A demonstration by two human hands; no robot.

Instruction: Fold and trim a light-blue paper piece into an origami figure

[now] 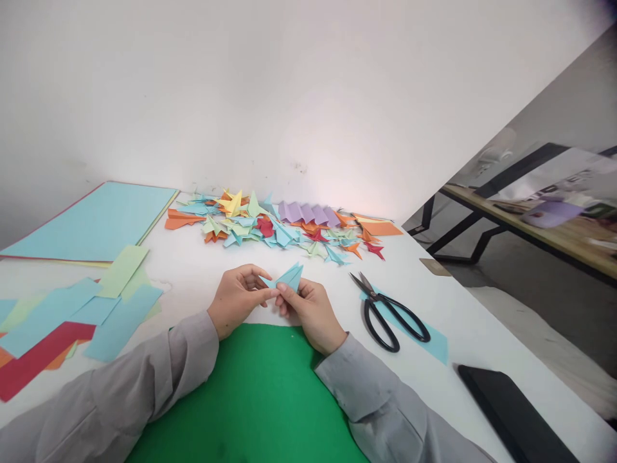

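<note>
A small folded light-blue paper figure (290, 277), with pointed flaps, is held up between my two hands over the near part of the table. My left hand (238, 297) pinches its lower left side between thumb and fingers. From the other side my right hand (313, 308) grips it, thumb on the front and fingers behind. Part of the paper is hidden by the fingers. Just beneath the hands lies the far edge of a green sheet (260, 392).
Colourful folded paper pieces (270, 231) lie heaped along the wall. At left are large coloured sheets (101, 218) and loose cut strips (72, 315). To the right, black-handled scissors (385, 312) rest on a blue paper strip (436, 344), with a black flat object (511, 411) nearer me.
</note>
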